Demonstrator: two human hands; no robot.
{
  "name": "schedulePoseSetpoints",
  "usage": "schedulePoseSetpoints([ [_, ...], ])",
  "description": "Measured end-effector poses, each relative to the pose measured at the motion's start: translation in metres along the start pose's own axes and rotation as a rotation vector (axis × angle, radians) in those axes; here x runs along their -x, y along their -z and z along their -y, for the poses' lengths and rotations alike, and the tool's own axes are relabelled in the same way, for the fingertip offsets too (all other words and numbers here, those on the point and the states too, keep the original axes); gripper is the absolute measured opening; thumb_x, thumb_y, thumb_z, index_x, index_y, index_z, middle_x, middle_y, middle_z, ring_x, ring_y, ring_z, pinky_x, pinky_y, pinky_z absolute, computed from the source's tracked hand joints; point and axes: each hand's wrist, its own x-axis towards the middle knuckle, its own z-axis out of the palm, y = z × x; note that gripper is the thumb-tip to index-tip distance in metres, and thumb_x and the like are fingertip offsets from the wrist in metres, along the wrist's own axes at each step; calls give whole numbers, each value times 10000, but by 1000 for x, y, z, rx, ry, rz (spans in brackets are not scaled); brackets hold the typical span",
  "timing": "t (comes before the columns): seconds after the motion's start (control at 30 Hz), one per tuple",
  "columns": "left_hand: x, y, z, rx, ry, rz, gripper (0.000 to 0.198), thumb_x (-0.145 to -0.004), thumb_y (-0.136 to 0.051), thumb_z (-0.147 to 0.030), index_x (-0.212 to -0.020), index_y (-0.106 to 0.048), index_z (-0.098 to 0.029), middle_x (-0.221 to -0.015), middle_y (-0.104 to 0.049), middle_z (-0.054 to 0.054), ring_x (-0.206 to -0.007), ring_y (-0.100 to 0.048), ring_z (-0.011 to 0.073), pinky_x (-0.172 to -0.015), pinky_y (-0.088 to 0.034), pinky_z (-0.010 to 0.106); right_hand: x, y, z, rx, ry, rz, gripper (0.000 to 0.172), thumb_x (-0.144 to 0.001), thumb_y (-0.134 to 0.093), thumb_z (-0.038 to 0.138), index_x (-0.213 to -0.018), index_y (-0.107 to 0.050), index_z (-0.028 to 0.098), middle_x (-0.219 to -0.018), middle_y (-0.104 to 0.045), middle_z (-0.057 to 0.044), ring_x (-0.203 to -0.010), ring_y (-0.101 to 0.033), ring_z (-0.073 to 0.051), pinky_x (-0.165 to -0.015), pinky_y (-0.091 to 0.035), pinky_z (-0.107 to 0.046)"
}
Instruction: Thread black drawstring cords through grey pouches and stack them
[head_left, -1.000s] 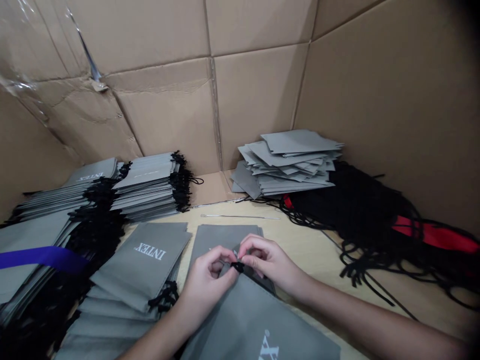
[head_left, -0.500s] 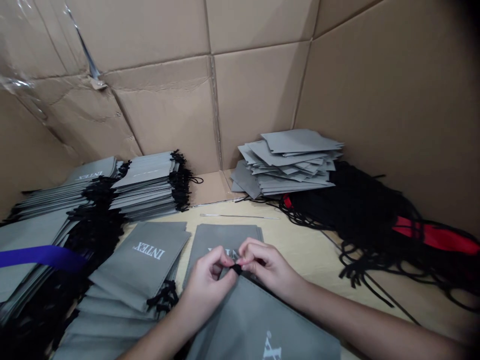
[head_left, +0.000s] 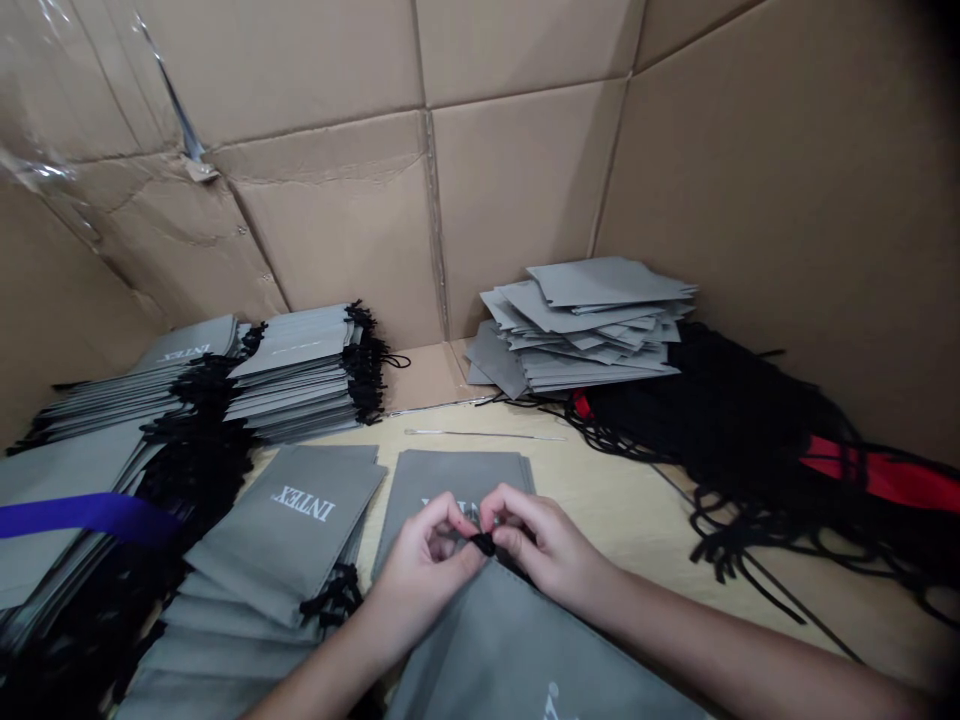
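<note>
A grey drawstring bag (head_left: 525, 640) lies at the bottom centre, white lettering partly visible on it. At its top corner, my left hand (head_left: 433, 560) pinches a black cord (head_left: 484, 543) between thumb and forefinger. My right hand (head_left: 544, 540) meets it there, fingertips closed on the same black cord, which looks bunched or knotted. Beneath and behind my hands is a flat pile of grey bags (head_left: 465, 470) with white print, partly covered. Left of my hands, a fanned heap of INTEX bags (head_left: 292, 520) shows black cord ends along its right side.
Stacked grey bags with black cords (head_left: 292, 370) stand at the back left; a purple strap (head_left: 82, 512) crosses another stack. Loose grey pouches (head_left: 600, 320) pile at the back right, beside black cords (head_left: 750, 420) with red bands. A thin metal rod (head_left: 484, 434) lies on the table before the cardboard wall (head_left: 525, 180).
Both hands have shifted slightly right and down with the cord, still pinching it. The bag under them has moved slightly lower in view.
</note>
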Motion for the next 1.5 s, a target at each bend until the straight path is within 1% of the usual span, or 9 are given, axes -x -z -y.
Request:
schedulePoseSetpoints([
  [0.17,4,-1,0,-90,2,22,240,-745,-606,-311,-718,-406,-181,-676,-457,-44,-575,-408,70,-529,-302,172,2,-3,6,71,2,-1,70,-860,-379,174,-822,-426,212,-699,-479,21,-615,-438,-126,-559,-314,-225],
  [0.3,6,0,-2,-280,-39,25,107,-776,-549,-225,-791,-450,-187,-717,-498,-28,-621,-459,88,-542,-325,171,2,-4,9,25,-57,-9,79,-875,-358,202,-816,-411,212,-665,-449,29,-600,-420,-126,-546,-312,-222],
  [0.47,6,4,-6,-597,-196,6,66,-779,-527,-172,-835,-554,-196,-753,-567,-9,-618,-473,101,-550,-338,185,1,-3,11,-15,-89,4,86,-879,-373,237,-808,-414,209,-666,-450,27,-603,-422,-127,-550,-318,-221],
  [0.63,10,5,-9,-688,-311,10,88,-776,-518,-138,-804,-571,-202,-758,-597,-2,-650,-510,114,-588,-361,192,1,-5,11,-56,-144,-13,128,-891,-385,304,-812,-413,209,-682,-446,26,-601,-407,-122,-549,-314,-218],
  [0.77,6,5,-4,-466,-129,-2,62,-779,-542,-216,-837,-528,-197,-784,-579,-4,-621,-502,101,-554,-352,189,2,-5,8,-169,-184,-16,197,-897,-387,404,-855,-419,214,-693,-442,30,-595,-396,-112,-539,-302,-215],
  [0.9,-2,9,4,-99,75,16,264,-716,-627,-350,-838,-468,-179,-688,-538,-24,-589,-472,93,-554,-334,191,0,-2,9,-233,-189,18,256,-886,-394,464,-854,-430,212,-698,-445,32,-590,-392,-104,-538,-304,-216],
  [1.03,-5,11,7,15,227,72,433,-606,-679,-513,-723,-462,-156,-583,-462,-49,-515,-388,72,-525,-277,196,-1,1,13,-196,-209,39,275,-893,-376,471,-858,-451,208,-662,-437,37,-569,-390,-102,-528,-303,-217],
  [1.27,-3,12,5,-37,173,94,390,-617,-678,-477,-703,-503,-140,-652,-487,-12,-604,-419,104,-585,-299,220,-3,2,13,-2,-173,50,289,-865,-450,450,-765,-499,184,-687,-461,22,-596,-409,-106,-526,-286,-218],
  [1.5,-3,10,3,-52,153,33,285,-630,-648,-375,-699,-486,-151,-621,-459,-27,-600,-385,107,-570,-279,222,-8,6,15,-45,-210,68,316,-881,-442,417,-688,-505,175,-681,-444,25,-628,-406,-111,-552,-283,-225],
])
